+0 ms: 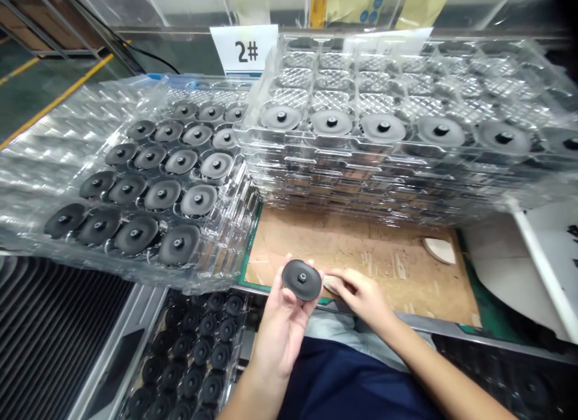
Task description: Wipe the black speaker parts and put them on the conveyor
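Note:
My left hand (pixel 289 311) is closed round the edge of a black oval disc (pixel 295 286), whose small raised hub faces up. Close beside it, my right hand (pixel 361 293) pinches a pale, flat piece (pixel 332 283), perhaps a cloth or pad; its kind is unclear. That piece is near the disc's right edge, and I cannot tell whether they touch. To the left, similar discs (pixel 162 194) sit in rows in a clear plastic tray (pixel 212 275). More discs (pixel 332 122) line the front row of the stacked clear trays (pixel 361 173) ahead.
A brown board (pixel 289 227) covers the bench before me, with a pale wedge-shaped piece (pixel 440 250) at its right. A "2#" paper sign (pixel 246 50) stands behind. Below left is another tray of black parts (pixel 192 354), beside a ribbed black surface (pixel 58 330). A white-edged bin (pixel 542 269) stands right.

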`<state>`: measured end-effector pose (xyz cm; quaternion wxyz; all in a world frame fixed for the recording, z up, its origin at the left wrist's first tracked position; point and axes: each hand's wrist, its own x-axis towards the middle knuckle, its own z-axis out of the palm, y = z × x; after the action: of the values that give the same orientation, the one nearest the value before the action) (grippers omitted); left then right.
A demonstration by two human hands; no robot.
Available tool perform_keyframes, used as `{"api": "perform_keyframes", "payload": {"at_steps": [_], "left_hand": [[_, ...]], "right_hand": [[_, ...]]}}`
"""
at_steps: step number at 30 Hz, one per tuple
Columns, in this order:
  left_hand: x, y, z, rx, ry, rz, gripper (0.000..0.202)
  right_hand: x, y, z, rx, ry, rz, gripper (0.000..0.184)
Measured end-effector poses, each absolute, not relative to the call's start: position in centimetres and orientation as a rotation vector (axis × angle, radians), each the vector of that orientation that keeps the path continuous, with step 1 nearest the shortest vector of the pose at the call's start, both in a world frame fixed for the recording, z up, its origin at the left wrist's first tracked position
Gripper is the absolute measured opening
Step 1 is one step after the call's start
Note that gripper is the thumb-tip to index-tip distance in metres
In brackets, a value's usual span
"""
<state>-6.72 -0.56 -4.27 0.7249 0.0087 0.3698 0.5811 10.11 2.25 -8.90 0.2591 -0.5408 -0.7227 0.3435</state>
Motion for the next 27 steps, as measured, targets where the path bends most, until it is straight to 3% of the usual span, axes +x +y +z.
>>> {"api": "perform_keyframes", "payload": {"at_steps": [3,6,9,11,14,16,19,24,27], "left_hand": [[-5.5,-0.3,-3.5,0.089,0.830,1.265,0.058],[-4.0,-0.4,-2.9,0.135,0.813,1.218,0.056],[-2.9,-0.8,-2.6,0.126,0.820,1.138,0.055],[-2.6,-0.9,-2.4,0.131,0.831,1.132,0.053],[-2.4,-0.8,-1.9,0.190,0.792,1.117,0.045],[-2.4,-0.7,-1.4,0.240,0.778,1.095,0.050],[-2.3,-0.6,-0.8,0.249,0.823,1.079,0.060],[-1.2,-0.6,-0.7,0.271,0.786,0.994,0.056],[-1.0,-0.5,-0.4,0.270,0.738,0.985,0.059]], "right_hand": [[9.6,2.6,-4.3,-1.490,-1.805,0.883,0.021],[8.8,2.5,0.6,-1.218,-1.772,0.822,0.021],[8.8,2.3,3.1,-1.070,-1.958,0.965,0.021],[9.2,2.3,3.5,-1.079,-2.051,1.084,0.018],[9.8,2.2,3.3,-1.063,-1.972,0.914,0.019],[10.2,1.7,3.3,-1.010,-1.904,0.863,0.022],[10.9,1.1,3.5,-1.007,-1.953,1.046,0.020],[11.7,1.2,3.9,-1.077,-1.879,0.866,0.021],[13.2,0.6,4.2,-1.003,-1.929,0.988,0.021]]}}
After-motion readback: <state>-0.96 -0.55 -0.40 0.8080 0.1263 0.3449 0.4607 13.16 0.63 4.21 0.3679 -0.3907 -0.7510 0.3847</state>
